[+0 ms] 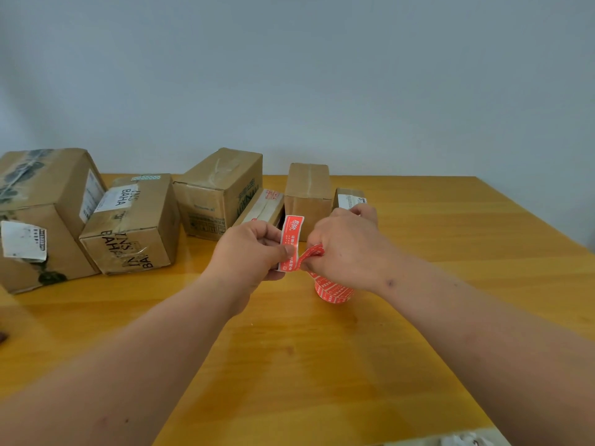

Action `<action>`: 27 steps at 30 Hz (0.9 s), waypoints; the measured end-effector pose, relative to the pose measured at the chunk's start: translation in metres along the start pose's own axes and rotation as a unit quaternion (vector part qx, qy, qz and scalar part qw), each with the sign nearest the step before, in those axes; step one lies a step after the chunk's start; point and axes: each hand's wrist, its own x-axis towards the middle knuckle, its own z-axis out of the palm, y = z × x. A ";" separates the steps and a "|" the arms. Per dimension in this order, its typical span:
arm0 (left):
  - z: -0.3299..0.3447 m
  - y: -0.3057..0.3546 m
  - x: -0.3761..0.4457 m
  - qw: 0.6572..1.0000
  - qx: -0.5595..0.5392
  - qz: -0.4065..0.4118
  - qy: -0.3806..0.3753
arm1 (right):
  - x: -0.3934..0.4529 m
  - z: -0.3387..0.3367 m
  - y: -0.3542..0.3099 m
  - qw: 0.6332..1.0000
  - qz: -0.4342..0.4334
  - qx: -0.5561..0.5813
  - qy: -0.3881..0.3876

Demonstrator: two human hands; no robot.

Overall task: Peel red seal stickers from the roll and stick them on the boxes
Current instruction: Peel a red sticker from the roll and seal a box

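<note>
Nearest us, our forearms reach over the table (322, 365). Our left hand (254, 249) pinches a red seal sticker (291, 243), its grip narrow, while our right hand (347, 249) grips the roll (333, 289), its strip looped between both. We judge the peel nearly done (the sticker stands almost free); next comes separating it and pressing it on a box. We count six boxes (135, 220), one roll, one peeling sticker.

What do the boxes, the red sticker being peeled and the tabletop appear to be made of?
Boxes: brown corrugated cardboard, matte, with glossy clear tape and paper labels. Red sticker, pinched by the left hand: thin glossy printed paper or film, since it curls. Tabletop: yellowish wood or wood-look laminate with visible grain and a slight sheen.
</note>
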 end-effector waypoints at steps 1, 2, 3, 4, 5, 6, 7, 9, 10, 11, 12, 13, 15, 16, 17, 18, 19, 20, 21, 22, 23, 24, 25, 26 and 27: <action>0.000 -0.001 0.000 1.000 0.000 -0.001 0.004 | 0.000 0.000 0.000 1.000 -0.002 0.000 0.001; 0.000 -0.001 0.001 1.000 -0.003 -0.004 0.008 | 0.000 0.000 0.000 1.000 -0.003 0.002 0.001; -0.001 -0.002 0.001 1.000 -0.007 -0.007 0.013 | 0.000 0.001 -0.001 1.000 -0.004 0.004 0.000; -0.001 -0.002 0.002 1.000 -0.011 -0.011 0.017 | 0.000 0.000 -0.001 1.000 -0.005 0.006 0.000; -0.001 -0.002 0.002 1.000 -0.015 -0.014 0.021 | 0.000 0.000 -0.001 1.000 -0.008 0.008 -0.001; -0.001 -0.003 0.003 0.999 -0.019 -0.017 0.025 | 0.000 0.000 -0.001 1.000 -0.010 0.012 -0.001; -0.001 -0.003 0.003 0.999 -0.023 -0.020 0.029 | 0.000 0.001 -0.001 1.000 -0.012 0.017 0.000; -0.002 -0.004 0.004 0.999 -0.030 -0.025 0.036 | -0.001 0.001 0.000 1.000 -0.016 0.025 0.001; -0.002 -0.004 0.004 0.998 -0.034 -0.027 0.038 | -0.001 0.001 0.000 1.000 -0.017 0.026 0.000; -0.002 -0.005 0.004 0.998 -0.038 -0.029 0.041 | -0.001 0.002 0.001 0.999 -0.019 0.026 0.000; -0.002 -0.005 0.005 0.998 -0.044 -0.030 0.044 | -0.001 0.002 0.001 0.999 -0.020 0.027 -0.001; -0.002 -0.006 0.005 0.997 -0.050 -0.032 0.047 | -0.001 0.003 0.001 0.999 -0.020 0.028 -0.001; -0.002 -0.007 0.006 0.996 -0.062 -0.036 0.053 | -0.002 0.003 0.001 0.999 -0.018 0.037 -0.001; -0.001 -0.007 0.006 0.995 -0.068 -0.039 0.055 | -0.002 0.003 0.001 0.999 -0.018 0.043 0.000; -0.002 -0.008 0.007 0.995 -0.074 -0.042 0.058 | -0.002 0.003 0.002 0.999 -0.019 0.047 0.002; -0.002 -0.009 0.008 0.994 -0.081 -0.047 0.060 | -0.002 0.003 0.002 0.999 -0.019 0.050 0.002; -0.002 -0.010 0.009 0.993 -0.090 -0.051 0.063 | -0.002 0.003 0.002 0.998 -0.018 0.053 0.002; -0.003 -0.011 0.010 0.992 -0.096 -0.053 0.064 | -0.002 0.003 0.002 0.998 -0.017 0.057 0.001; -0.003 -0.012 0.011 0.991 -0.100 -0.055 0.066 | -0.002 0.003 0.002 0.998 -0.016 0.060 0.001; -0.004 -0.013 0.012 0.991 -0.102 -0.058 0.068 | -0.002 0.003 0.003 0.998 -0.015 0.062 -0.001; -0.005 -0.013 0.013 0.990 -0.107 -0.060 0.071 | -0.002 0.003 0.003 0.998 -0.016 0.063 -0.003; -0.006 -0.014 0.013 0.989 -0.113 -0.063 0.075 | -0.002 0.003 0.004 0.998 -0.017 0.062 -0.005; -0.007 -0.015 0.014 0.987 -0.119 -0.067 0.079 | -0.001 0.003 0.005 0.998 -0.015 0.061 -0.008; -0.008 -0.015 0.014 0.987 -0.121 -0.071 0.082 | -0.002 0.003 0.006 0.998 -0.013 0.062 -0.010; -0.009 -0.016 0.015 0.986 -0.121 -0.074 0.083 | -0.002 0.003 0.007 0.998 -0.008 0.062 -0.009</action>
